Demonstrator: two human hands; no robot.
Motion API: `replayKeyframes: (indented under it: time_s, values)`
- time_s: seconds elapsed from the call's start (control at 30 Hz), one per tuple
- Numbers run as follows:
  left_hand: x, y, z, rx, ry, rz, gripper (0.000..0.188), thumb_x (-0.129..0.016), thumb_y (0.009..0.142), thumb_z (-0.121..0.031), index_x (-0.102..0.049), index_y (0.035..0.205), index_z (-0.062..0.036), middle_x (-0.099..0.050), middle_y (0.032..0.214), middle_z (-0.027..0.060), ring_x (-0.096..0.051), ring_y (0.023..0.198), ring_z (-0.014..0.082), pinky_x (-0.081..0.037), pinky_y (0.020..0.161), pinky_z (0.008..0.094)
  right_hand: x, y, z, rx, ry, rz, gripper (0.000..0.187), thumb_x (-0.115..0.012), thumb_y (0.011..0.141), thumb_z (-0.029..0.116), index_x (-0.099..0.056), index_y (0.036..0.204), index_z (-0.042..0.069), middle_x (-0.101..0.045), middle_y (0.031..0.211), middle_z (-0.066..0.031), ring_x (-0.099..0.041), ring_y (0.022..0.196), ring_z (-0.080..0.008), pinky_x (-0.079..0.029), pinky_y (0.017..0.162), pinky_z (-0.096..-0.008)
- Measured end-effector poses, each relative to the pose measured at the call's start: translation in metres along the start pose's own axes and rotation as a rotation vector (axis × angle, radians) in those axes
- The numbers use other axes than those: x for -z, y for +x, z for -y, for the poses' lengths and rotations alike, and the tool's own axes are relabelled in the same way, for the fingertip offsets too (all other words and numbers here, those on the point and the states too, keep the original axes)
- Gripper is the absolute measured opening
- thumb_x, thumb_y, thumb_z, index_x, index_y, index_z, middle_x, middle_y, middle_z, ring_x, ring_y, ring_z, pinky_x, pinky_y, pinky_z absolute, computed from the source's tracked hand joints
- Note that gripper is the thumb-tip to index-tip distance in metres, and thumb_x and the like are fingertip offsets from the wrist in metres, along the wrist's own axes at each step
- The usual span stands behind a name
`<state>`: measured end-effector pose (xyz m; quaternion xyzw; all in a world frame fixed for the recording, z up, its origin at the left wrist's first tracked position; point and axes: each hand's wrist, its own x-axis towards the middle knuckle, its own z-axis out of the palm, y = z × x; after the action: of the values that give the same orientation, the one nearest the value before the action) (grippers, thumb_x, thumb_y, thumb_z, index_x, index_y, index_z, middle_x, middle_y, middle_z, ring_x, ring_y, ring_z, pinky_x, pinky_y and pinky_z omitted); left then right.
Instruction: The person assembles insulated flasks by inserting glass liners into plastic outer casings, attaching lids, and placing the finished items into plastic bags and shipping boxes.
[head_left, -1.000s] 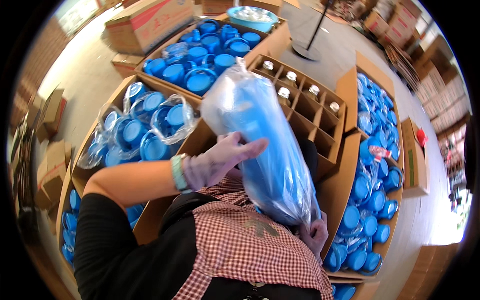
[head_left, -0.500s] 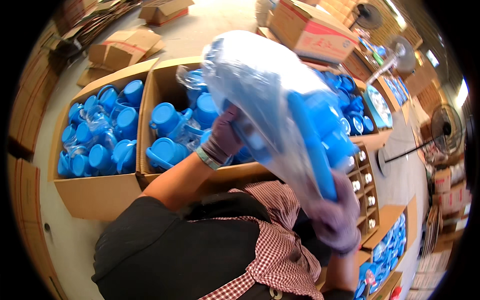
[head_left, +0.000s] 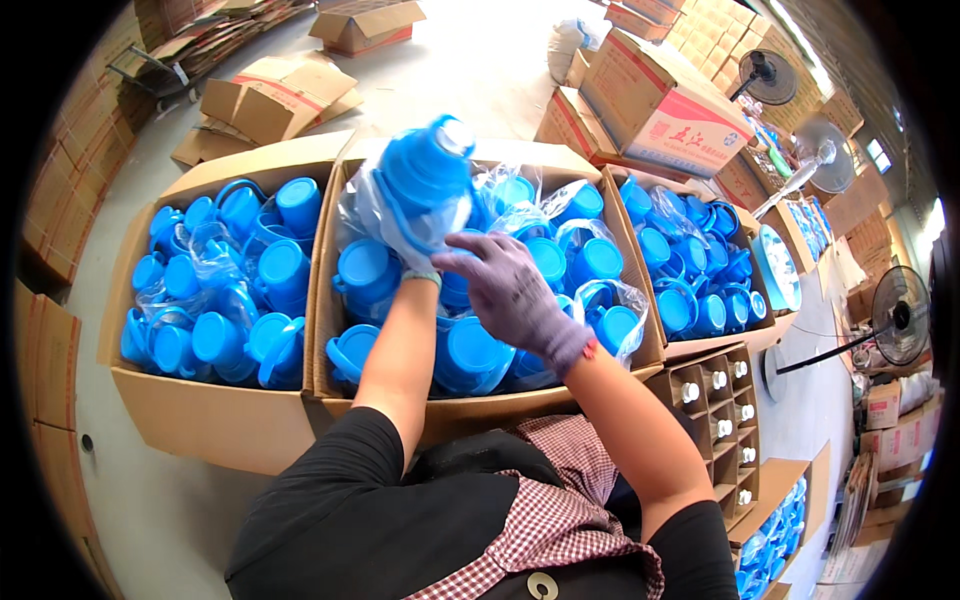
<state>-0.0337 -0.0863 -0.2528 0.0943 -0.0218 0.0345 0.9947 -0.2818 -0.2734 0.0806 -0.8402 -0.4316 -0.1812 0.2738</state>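
Observation:
Tilted over the middle carton (head_left: 640, 300) is a blue plastic jug (head_left: 425, 165) with a loop handle and a pale end, its lower part in a clear plastic bag (head_left: 368, 205). My left hand is almost wholly hidden by the jug and bag; its wrist comes up right under them, and the jug appears to rest in its grip. My right hand (head_left: 510, 290), in a purple-grey glove, lies just right of the bag with fingers stretched toward it. Its fingertips reach the bag's lower edge. Several blue lidded jugs (head_left: 472, 355), some bagged, stand in the carton below.
Cartons of blue jugs stand at left (head_left: 200, 415) and right (head_left: 710, 345). A divided box (head_left: 700, 410) with white-topped items sits near my right side. Behind are a large closed carton (head_left: 665, 105) and flattened cardboard (head_left: 275, 100). A standing fan (head_left: 900, 315) is at the right.
The long bag of blue parts that both hands held high is no longer in front of me. The hands have come together over the middle carton, the right moving up and left.

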Motion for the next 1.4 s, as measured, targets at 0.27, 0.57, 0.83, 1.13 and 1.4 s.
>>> replayKeyframes:
  time_s: [0.27,0.57,0.83,1.13,1.4]
  values:
    - [0.013,0.036,-0.013,0.051,-0.345,-0.822,0.04,-0.041,0.108,-0.039,-0.064,0.131,-0.0178,-0.071,0.124,0.0077,-0.068,0.113,0.028,-0.058,0.09,0.0452,0.061,-0.127,-0.008,-0.318,-0.038,0.046,0.053,-0.061,0.08,-0.006,-0.066,0.129,0.013,-0.063,0.133,-0.0159,-0.063,0.117,-0.0375,-0.05,0.101,-0.0481]
    - [-0.181,0.006,-0.022,-0.386,0.732,-0.424,0.037,-0.062,0.098,-0.029,-0.061,0.129,-0.0087,-0.066,0.118,0.0111,-0.063,0.108,0.0247,-0.052,0.094,0.0384,0.093,-0.238,0.034,-0.757,-0.088,-0.041,0.044,-0.063,0.079,-0.007,-0.069,0.121,0.005,-0.065,0.128,-0.0183,-0.064,0.118,-0.037,-0.051,0.102,-0.0424]
    - [-0.202,0.041,0.02,0.113,2.848,0.665,0.088,-0.088,0.065,-0.051,-0.058,0.145,-0.026,-0.052,0.15,0.0077,-0.043,0.146,0.0285,-0.026,0.121,0.0582,0.103,-0.303,0.057,-0.972,-0.087,-0.175,0.045,-0.062,0.08,-0.007,-0.067,0.123,0.003,-0.066,0.13,-0.0178,-0.063,0.123,-0.034,-0.049,0.107,-0.0399]
    - [-0.326,0.023,-0.015,-0.586,2.486,1.055,0.036,-0.081,0.07,-0.018,-0.075,0.103,-0.0067,-0.068,0.134,0.0069,-0.069,0.112,0.0313,-0.056,0.098,0.036,0.125,-0.334,0.083,-0.987,-0.016,-0.314,0.042,-0.063,0.079,-0.008,-0.068,0.12,0.002,-0.067,0.125,-0.0171,-0.065,0.118,-0.033,-0.05,0.105,-0.0393]
    - [-0.666,-0.2,0.008,-0.803,1.95,1.607,0.023,-0.085,0.077,-0.015,-0.074,0.095,-0.0076,-0.071,0.124,0.0167,-0.07,0.11,0.032,-0.047,0.108,0.0454,0.188,-0.321,0.112,-0.849,0.06,-0.614,0.038,-0.068,0.085,0.002,-0.067,0.123,-0.002,-0.066,0.127,-0.018,-0.063,0.121,-0.0295,-0.047,0.108,-0.0393]
